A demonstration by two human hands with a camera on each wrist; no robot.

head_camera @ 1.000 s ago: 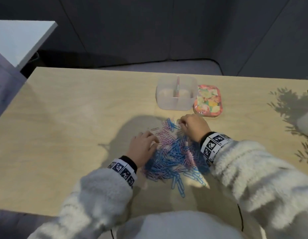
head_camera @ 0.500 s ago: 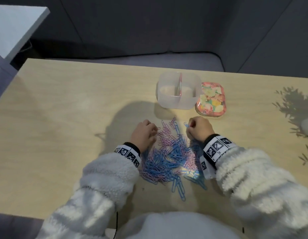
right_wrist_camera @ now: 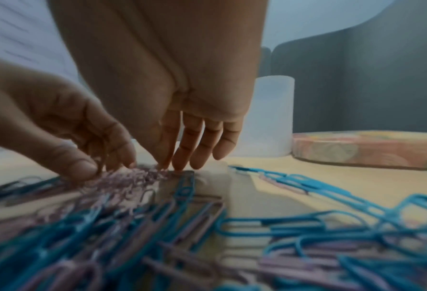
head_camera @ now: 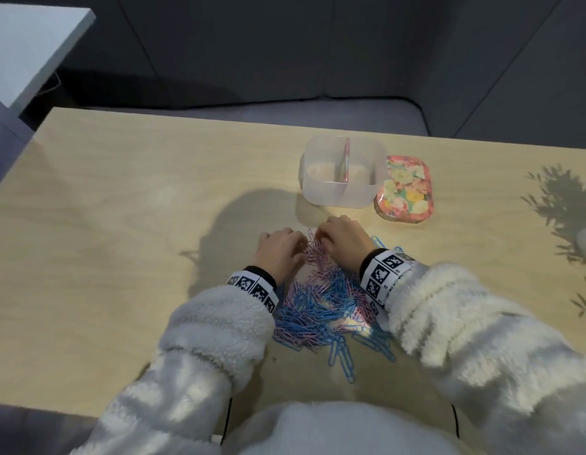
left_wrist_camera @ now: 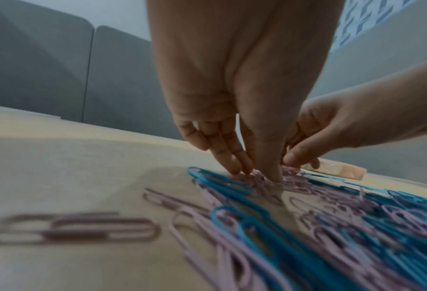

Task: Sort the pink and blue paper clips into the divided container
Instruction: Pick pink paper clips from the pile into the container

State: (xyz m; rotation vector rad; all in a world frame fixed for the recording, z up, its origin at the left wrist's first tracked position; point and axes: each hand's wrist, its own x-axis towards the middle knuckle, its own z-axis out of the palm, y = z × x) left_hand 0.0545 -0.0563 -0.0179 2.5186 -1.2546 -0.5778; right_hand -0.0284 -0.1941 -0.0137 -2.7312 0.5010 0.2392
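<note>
Both hands had drawn closer together since half a second earlier, when they sat on opposite edges of the heap; they now nearly met over its far end.

From the head camera, the left hand (head_camera: pixel 278 251) and right hand (head_camera: pixel 344 239) flanked a bunch of pink clips (head_camera: pixel 313 254) at the far tip of the mixed pile of pink and blue paper clips (head_camera: pixel 324 307) on the wooden table (head_camera: pixel 121 224). Just beyond stood the translucent divided container (head_camera: pixel 342 172), a floral tin (head_camera: pixel 404 188) touching its right side. No clips could be made out in either compartment.

Seen from the left wrist, the left hand (left_wrist_camera: pixel 232 98) reached down with fingers extended, their tips (left_wrist_camera: pixel 234 167) pressing into the pink bunch, gripping nothing. The right hand (left_wrist_camera: pixel 344 126) came in opposite, its fingers bent toward the same bunch.

Through the right wrist camera, the right hand (right_wrist_camera: pixel 172 78) hung with straight fingers, tips (right_wrist_camera: pixel 180 163) touching the pink clips, nothing clasped. The left hand (right_wrist_camera: pixel 52 122) raked at the bunch beside it. The container (right_wrist_camera: pixel 267 118) and tin (right_wrist_camera: pixel 366 149) stood behind.
</note>
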